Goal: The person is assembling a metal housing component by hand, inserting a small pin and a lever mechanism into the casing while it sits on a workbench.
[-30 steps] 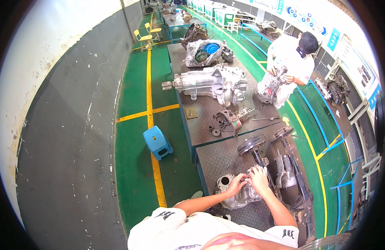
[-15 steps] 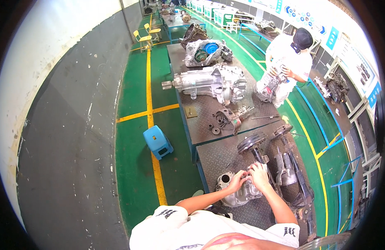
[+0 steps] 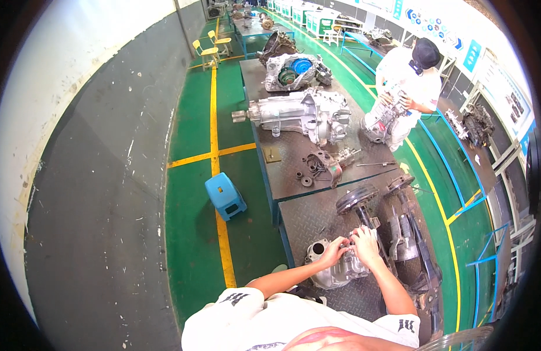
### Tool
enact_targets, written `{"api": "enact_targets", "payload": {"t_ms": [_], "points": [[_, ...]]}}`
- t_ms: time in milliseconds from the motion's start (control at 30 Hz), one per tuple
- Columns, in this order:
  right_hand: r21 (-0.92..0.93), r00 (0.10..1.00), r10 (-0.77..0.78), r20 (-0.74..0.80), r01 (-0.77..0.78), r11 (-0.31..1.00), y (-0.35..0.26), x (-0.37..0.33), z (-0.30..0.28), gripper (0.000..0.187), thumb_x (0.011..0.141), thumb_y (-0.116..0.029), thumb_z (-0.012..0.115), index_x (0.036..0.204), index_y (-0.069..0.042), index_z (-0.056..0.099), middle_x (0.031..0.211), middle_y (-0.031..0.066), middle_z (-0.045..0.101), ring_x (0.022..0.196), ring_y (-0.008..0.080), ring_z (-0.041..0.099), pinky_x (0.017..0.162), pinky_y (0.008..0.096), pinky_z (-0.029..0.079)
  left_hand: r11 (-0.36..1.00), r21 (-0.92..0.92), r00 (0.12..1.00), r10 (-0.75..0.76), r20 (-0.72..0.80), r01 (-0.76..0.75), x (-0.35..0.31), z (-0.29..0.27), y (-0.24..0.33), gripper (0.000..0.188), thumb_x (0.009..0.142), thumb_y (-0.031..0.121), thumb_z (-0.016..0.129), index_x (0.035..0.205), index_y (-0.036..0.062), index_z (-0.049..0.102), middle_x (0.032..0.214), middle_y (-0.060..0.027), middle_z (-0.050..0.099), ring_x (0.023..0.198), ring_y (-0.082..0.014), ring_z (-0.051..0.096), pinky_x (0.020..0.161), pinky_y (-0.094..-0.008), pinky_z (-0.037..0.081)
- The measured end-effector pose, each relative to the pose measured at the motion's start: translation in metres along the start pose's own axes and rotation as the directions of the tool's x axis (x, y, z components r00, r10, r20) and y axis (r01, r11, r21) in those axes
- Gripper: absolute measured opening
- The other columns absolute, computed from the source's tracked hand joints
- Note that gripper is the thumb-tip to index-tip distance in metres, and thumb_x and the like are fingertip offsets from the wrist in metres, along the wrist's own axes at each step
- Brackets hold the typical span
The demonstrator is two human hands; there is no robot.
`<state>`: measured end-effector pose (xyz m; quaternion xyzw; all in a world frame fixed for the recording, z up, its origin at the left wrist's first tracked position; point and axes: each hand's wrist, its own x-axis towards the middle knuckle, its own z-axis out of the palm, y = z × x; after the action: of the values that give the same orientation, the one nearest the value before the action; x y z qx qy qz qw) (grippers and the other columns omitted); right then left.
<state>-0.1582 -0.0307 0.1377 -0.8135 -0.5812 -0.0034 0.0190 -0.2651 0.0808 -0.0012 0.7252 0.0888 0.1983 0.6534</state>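
Note:
A silver cast-metal gearbox housing [image 3: 336,274] with a round opening on its left end sits on the metal-topped bench [image 3: 300,219] in front of me. My left hand [image 3: 334,253] reaches over its top, fingers bent and pressed together. Close beside it, my right hand [image 3: 363,243] is closed too, with its fingers curled down at the housing's upper right. The fingertips of both hands nearly meet. Whatever small part lies between them is hidden by the fingers.
Right of the housing lie a dark disc on a shaft [image 3: 357,200] and a long axle assembly [image 3: 415,248]. Farther up the bench rest loose parts [image 3: 326,167] and a large transmission [image 3: 302,117]. A co-worker [image 3: 406,82] holds a metal unit [image 3: 380,124]. A blue stool [image 3: 225,196] stands left.
The whole view has shifted slightly, with the bench and stool appearing a little to the right and higher. Both hands stay at the same place on the housing.

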Motion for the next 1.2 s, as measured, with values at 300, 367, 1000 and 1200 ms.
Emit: {"api": "enact_targets", "payload": {"t_ms": [300,367,1000,1200], "points": [[0.047,0.998,0.043,-0.035,-0.041,0.998,-0.006,0.002,-0.010,0.034,0.078,-0.028,0.082,0.104,-0.007,0.074,0.120,0.0090,0.063,0.124,0.0324,0.051,0.105,0.0463,0.041,0.999,0.012,0.998,0.048,0.030,-0.048,0.000,-0.005,-0.006,0.029,0.094,0.006,0.071,0.121,0.0017,0.061,0.110,-0.0101,0.065,0.099,-0.0205,0.064,0.081,-0.0334,0.053],[0.027,0.998,0.063,-0.022,-0.063,0.998,-0.006,0.000,-0.005,0.036,0.075,-0.031,0.084,0.101,-0.008,0.074,0.120,0.0082,0.063,0.124,0.0329,0.051,0.106,0.0474,0.041,0.998,-0.042,0.999,0.037,0.020,-0.036,-0.001,0.000,-0.004,0.029,0.093,0.006,0.072,0.120,0.0018,0.062,0.109,-0.0100,0.065,0.098,-0.0207,0.064,0.081,-0.0337,0.052],[0.104,0.996,0.089,0.001,-0.089,0.991,-0.003,-0.002,0.000,0.032,0.076,-0.023,0.083,0.102,-0.007,0.074,0.126,0.0091,0.061,0.131,0.0329,0.048,0.110,0.0494,0.039,1.000,0.000,1.000,-0.008,-0.009,0.008,-0.003,0.003,0.000,0.028,0.093,0.005,0.072,0.119,0.0010,0.062,0.113,-0.0110,0.066,0.104,-0.0224,0.066,0.084,-0.0347,0.055],[0.079,0.999,0.032,-0.013,-0.031,0.996,-0.007,0.004,-0.012,0.044,0.075,-0.022,0.083,0.115,-0.009,0.071,0.130,0.0094,0.058,0.132,0.0334,0.047,0.110,0.0495,0.039,0.999,0.038,0.999,0.024,-0.021,-0.024,-0.003,-0.001,-0.003,0.029,0.092,0.003,0.071,0.120,0.0005,0.062,0.114,-0.0116,0.067,0.106,-0.0239,0.066,0.084,-0.0349,0.055]]}}
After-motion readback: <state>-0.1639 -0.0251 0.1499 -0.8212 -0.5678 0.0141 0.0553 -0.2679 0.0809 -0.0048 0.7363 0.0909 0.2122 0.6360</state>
